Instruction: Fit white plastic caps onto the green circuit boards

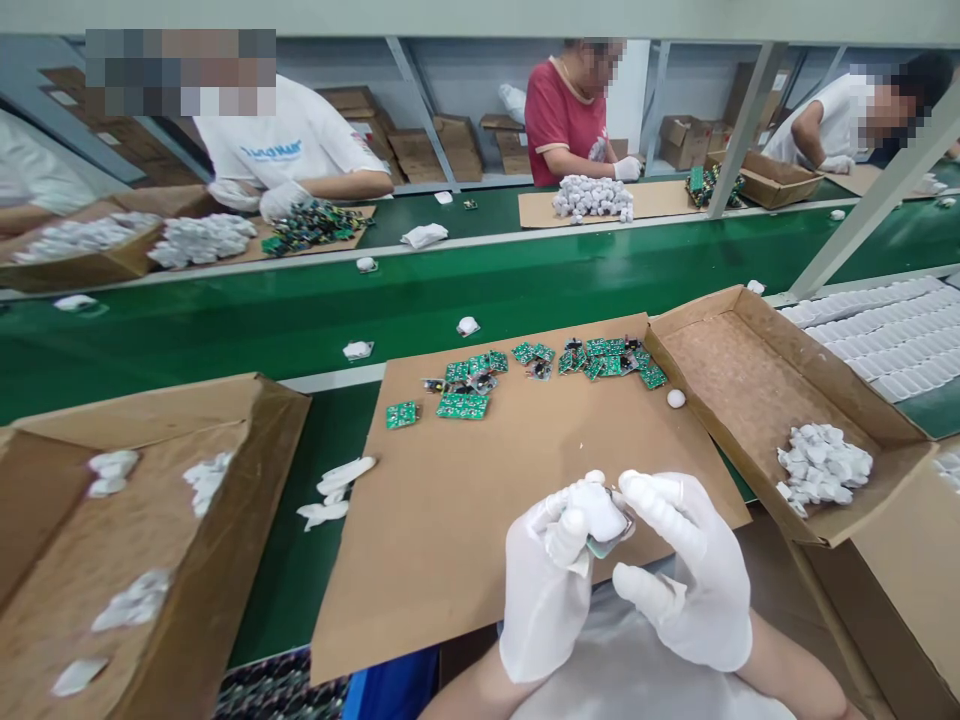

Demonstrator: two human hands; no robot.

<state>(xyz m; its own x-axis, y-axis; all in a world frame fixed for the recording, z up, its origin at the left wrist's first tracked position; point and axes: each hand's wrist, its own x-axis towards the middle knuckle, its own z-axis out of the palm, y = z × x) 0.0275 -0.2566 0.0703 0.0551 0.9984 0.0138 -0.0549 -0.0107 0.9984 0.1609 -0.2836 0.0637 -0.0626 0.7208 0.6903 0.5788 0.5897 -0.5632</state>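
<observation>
In white gloves, both of my hands are over the near edge of the cardboard sheet [420,530]. My left hand [547,580] pinches a small green circuit board with a white rounded cover [600,515] on top; the cover hides most of the board. My right hand [686,570] is just to the right of it, thumb and fingers apart. Its index fingertip comes close to the piece, and I cannot tell whether they touch. Several green circuit boards [462,405] lie along the sheet's far side. A white round piece [676,399] rests at the sheet's right edge.
An open cardboard box [277,470] with white pieces stands at left, another cardboard tray [739,350] with a white pile [825,465] at right. White gloves or finger covers [341,485] lie left of the sheet. Beyond runs a green conveyor [540,275]; co-workers sit across it.
</observation>
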